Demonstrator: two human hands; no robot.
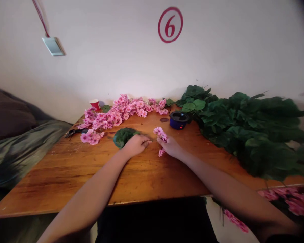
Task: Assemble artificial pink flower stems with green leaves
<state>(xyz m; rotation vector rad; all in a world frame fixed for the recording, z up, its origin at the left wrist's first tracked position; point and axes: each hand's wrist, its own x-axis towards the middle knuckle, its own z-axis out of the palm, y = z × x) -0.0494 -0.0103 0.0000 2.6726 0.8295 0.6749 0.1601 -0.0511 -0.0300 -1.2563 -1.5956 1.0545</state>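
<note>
My left hand (138,144) is closed in a pinch, and a thin stem (149,141) shows at its fingertips. Right beside that hand, to its left, is a small bunch of green leaves (124,135); whether the stem belongs to it I cannot tell. A sprig of pink artificial flowers (160,132) is gripped in my right hand (171,147), with blossoms showing above and below the fingers. The two hands are a short gap apart over the wooden table. Behind my right hand stands a small dark blue pot (178,120) with a lit red switch.
Pink flower sprays (128,108) lie along the table's back left, near a red paper cup (95,104) and a dark tool (74,132). Green leaves (233,121) are heaped on the right. More pink flowers (294,199) lie below the right edge of the table (73,182).
</note>
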